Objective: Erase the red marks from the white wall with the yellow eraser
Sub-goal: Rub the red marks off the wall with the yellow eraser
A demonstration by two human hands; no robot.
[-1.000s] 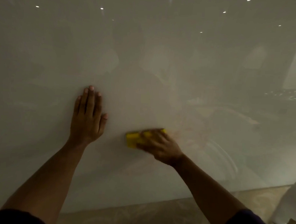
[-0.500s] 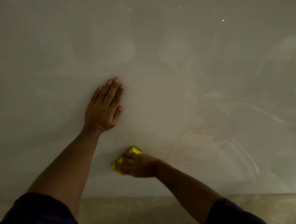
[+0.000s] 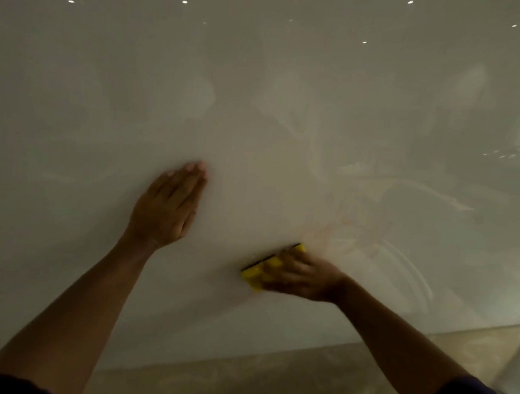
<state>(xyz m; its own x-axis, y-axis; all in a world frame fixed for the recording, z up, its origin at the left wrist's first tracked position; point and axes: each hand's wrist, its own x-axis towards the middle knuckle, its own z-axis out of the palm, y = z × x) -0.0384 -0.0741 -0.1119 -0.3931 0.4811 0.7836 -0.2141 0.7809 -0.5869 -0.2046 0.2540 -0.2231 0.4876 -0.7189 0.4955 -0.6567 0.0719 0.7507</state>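
- The right hand [image 3: 302, 275] is clamped over the yellow eraser [image 3: 255, 275], fingers spread across its back. This grip presses the dark wiping face flat against the white wall [image 3: 257, 120].
- The eraser sits low on the wall, tilted with its long edge running from 8 o'clock to 2 o'clock. Only its yellow end at 8 o'clock and a sliver at 2 o'clock show past the fingers.
- The red marks [image 3: 342, 226] lie just beside the eraser at 1 o'clock. They read as faint pinkish smears, so the remaining work is judged to lie in that direction.
- The left hand [image 3: 168, 209] grasps nothing. It lies flat and released on the wall, fingers together, at 10 o'clock from the eraser and well apart from it. Its likely purpose is to brace the body while the other arm scrubs.
- The right hand is motion-blurred, consistent with active wiping.
- The floor [image 3: 241, 378] meets the wall below both forearms.
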